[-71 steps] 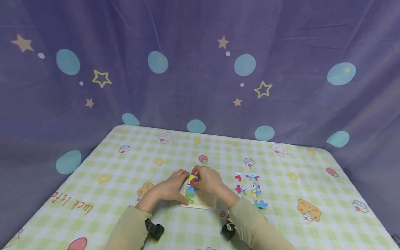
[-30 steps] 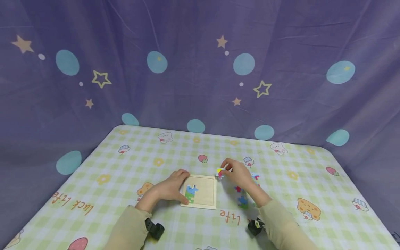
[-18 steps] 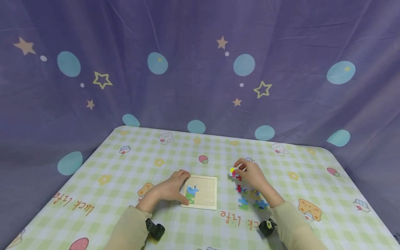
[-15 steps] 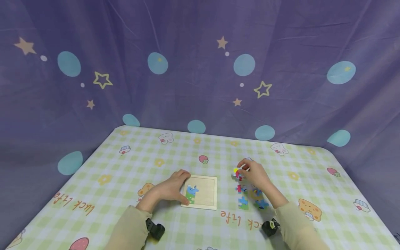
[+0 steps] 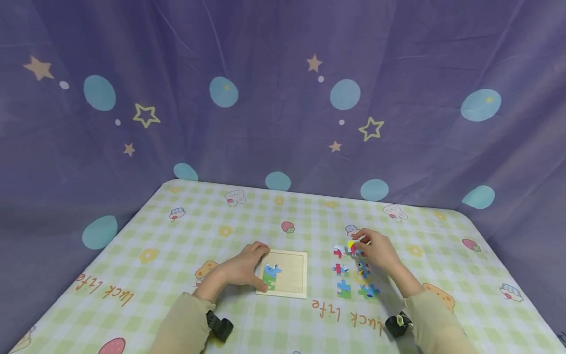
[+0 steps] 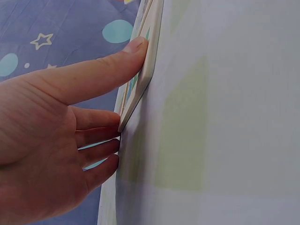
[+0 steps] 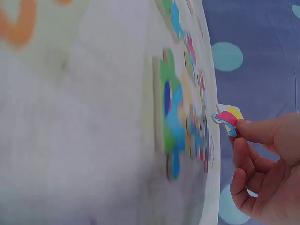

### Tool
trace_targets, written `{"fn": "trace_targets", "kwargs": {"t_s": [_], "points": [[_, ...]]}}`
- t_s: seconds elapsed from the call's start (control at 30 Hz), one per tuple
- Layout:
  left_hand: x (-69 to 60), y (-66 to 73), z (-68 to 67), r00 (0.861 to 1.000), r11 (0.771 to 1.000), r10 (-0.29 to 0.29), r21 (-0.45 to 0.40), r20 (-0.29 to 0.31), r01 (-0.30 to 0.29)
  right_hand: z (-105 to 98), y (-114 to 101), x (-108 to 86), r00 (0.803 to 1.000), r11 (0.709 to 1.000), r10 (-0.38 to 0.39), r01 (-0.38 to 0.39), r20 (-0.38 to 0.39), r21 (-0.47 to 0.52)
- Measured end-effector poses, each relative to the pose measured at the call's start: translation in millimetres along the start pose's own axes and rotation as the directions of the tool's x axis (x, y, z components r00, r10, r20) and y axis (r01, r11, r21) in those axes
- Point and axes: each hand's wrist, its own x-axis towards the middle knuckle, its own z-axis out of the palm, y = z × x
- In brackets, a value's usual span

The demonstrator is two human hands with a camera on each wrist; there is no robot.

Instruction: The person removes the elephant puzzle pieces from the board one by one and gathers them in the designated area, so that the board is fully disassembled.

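Note:
My left hand (image 5: pixel 240 269) grips the left side of a square wooden puzzle tray (image 5: pixel 293 275), thumb at its near corner and fingers at the far one. In the left wrist view the thumb (image 6: pixel 108 75) lies on the tray's rim. Joined blue and green pieces (image 5: pixel 270 276) lie along the tray's left side; its bare wood shows elsewhere. My right hand (image 5: pixel 381 253) pinches a yellow, red and white puzzle piece (image 7: pixel 228 117) between thumb and finger, raised over the far right of the loose pieces. Its other fingers are curled in the right wrist view.
Loose puzzle pieces lie in two columns right of the tray, among them a red one (image 5: pixel 339 269), a blue-green one (image 5: pixel 343 289) and another blue-green one (image 5: pixel 368 291). A checked cloth (image 5: pixel 199 314) covers the table. A purple curtain (image 5: pixel 283 132) hangs behind.
My right hand has lifted the yellow and red piece out of the tray's far left corner and carried it rightward, over the loose pieces. The left hand stays at the tray.

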Motion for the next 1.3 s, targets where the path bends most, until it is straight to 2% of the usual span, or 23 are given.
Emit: {"fn": "trace_targets", "kwargs": {"t_s": [0.37, 0.93, 1.3], "points": [[-0.3, 0.9, 0.0, 1.0, 1.0, 0.003, 0.002, -0.004, -0.003, -13, 21, -1.9, 0.999, 0.997, 0.02, -0.023, -0.036, -0.079], [-0.4, -0.7, 0.3, 1.0, 1.0, 0.01, -0.002, -0.004, -0.01, -27, 42, -6.6, 0.995, 0.989, 0.098, -0.099, -0.007, -0.108], [-0.8, -0.6, 0.7, 1.0, 1.0, 0.004, 0.0, -0.002, -0.004, -23, 53, -2.7, 0.995, 0.983, 0.099, -0.101, -0.022, -0.15]]}}
